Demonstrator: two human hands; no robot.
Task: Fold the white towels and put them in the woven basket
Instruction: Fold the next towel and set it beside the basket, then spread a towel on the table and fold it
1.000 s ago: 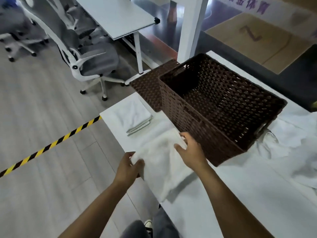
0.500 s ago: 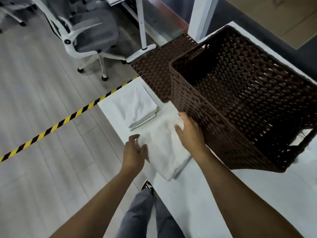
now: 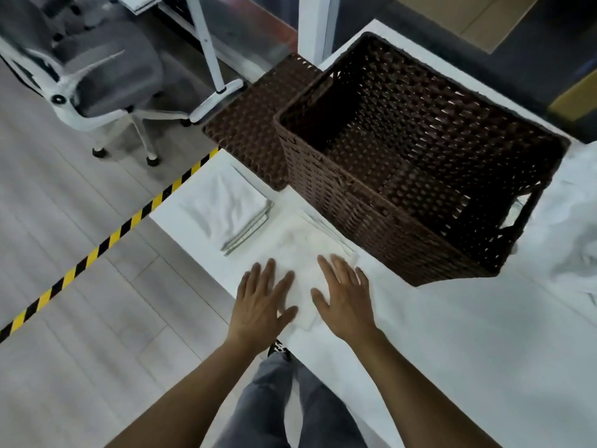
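1. Nearest the camera, the left hand point(image 3: 261, 302) and the right hand point(image 3: 344, 299) lie palm down with fingers straight and spread, each grip open and flat, pressing on the near end of a folded white terry towel point(image 3: 307, 250)
2. That folded white terry towel is a soft, slightly rumpled rectangle of several layers, lying flat on the white worktop point(image 3: 452, 344) near its left edge; its long axis runs from the hands away toward the upper left, and its far right edge lies just beside the basket wall
3. Left of it and a little farther, a second folded white towel stack point(image 3: 227, 206) sits squarely near the worktop's corner, layered edges showing on its near right side
4. Beyond, the dark brown woven rectangular basket point(image 3: 381, 221) stands upright, mouth open, with nothing visible inside, its long axis running toward the lower right
5. A flat brown woven lid point(image 3: 255, 130) lies behind its left end
6. Loose crumpled white cloth point(image 3: 568, 221) lies at the right edge
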